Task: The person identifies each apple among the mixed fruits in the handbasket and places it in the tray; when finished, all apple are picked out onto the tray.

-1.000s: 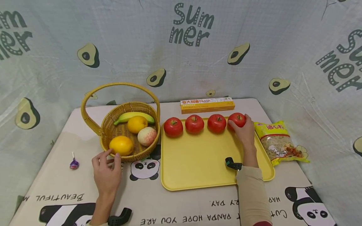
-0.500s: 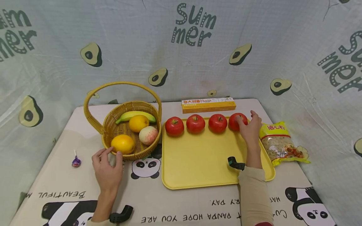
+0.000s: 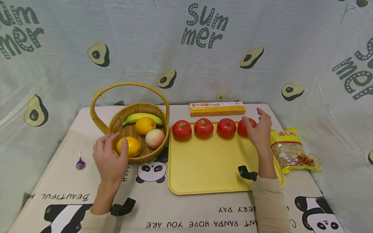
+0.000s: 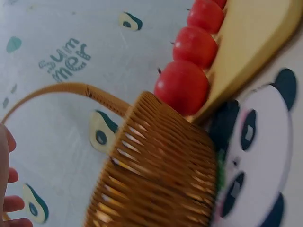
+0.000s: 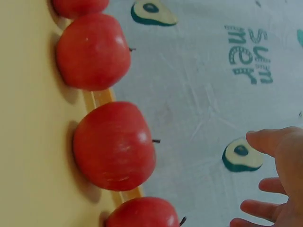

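Observation:
My left hand hovers over the front-left rim of the wicker basket, fingers loosely bent and holding nothing. Its thumb stands in front of a yellow fruit in that basket. Beside it in there lie another yellow fruit, a peach and a banana. My right hand is at the rightmost apple, partly covering it, thumb and fingers spread. In the right wrist view the right hand is apart from the apples. A row of several red apples lines the back of the yellow tray.
Behind the tray lies a pasta box. A bag of macaroni lies against the tray's right side. A lollipop lies on the left of the panda-print tablecloth. The basket's tall handle arches up at the back.
My right hand has let go of the rightmost apple and drawn back to the right. My left hand has risen from the basket's front rim. The apples stay in their row.

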The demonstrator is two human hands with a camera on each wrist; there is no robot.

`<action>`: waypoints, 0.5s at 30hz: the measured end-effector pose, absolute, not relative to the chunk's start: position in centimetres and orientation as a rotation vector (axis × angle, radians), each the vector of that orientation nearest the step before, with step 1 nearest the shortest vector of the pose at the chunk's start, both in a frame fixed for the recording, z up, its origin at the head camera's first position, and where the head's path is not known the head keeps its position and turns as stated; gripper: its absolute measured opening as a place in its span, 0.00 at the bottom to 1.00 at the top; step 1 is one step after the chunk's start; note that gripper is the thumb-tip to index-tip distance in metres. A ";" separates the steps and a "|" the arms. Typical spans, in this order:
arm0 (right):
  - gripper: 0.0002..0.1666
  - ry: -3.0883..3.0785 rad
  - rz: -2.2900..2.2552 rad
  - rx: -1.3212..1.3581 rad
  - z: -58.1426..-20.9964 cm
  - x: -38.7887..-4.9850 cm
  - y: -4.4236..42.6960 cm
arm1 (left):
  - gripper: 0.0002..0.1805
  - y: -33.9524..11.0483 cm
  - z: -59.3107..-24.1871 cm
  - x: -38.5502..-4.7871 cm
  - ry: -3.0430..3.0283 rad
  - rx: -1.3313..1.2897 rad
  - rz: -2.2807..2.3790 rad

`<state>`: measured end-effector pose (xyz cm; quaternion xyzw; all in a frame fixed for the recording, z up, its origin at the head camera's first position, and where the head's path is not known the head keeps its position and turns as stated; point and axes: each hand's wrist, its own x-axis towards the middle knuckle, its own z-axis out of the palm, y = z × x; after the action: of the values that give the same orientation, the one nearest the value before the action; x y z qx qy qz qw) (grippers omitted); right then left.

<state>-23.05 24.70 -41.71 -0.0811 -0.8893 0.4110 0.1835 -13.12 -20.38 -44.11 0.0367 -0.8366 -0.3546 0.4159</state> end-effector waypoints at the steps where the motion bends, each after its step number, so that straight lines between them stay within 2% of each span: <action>1: 0.43 -2.501 1.153 -0.200 -41.5 -22.9 24.5 | 0.20 -20.1 -43.7 -13.3 -2.097 0.067 -0.883; 8: 0.42 -2.477 1.128 -0.100 -40.0 -21.3 22.8 | 0.22 -17.3 -41.0 -14.4 -2.105 -0.101 -0.842; 15: 0.39 -2.421 1.134 0.075 -39.5 -20.3 20.9 | 0.22 -14.9 -40.5 -15.1 -2.176 -0.165 -0.803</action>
<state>-20.30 20.94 -39.48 0.0272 -0.8807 0.4126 0.2312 -15.14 -14.94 -40.45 -0.0651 -0.8590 -0.3168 0.3969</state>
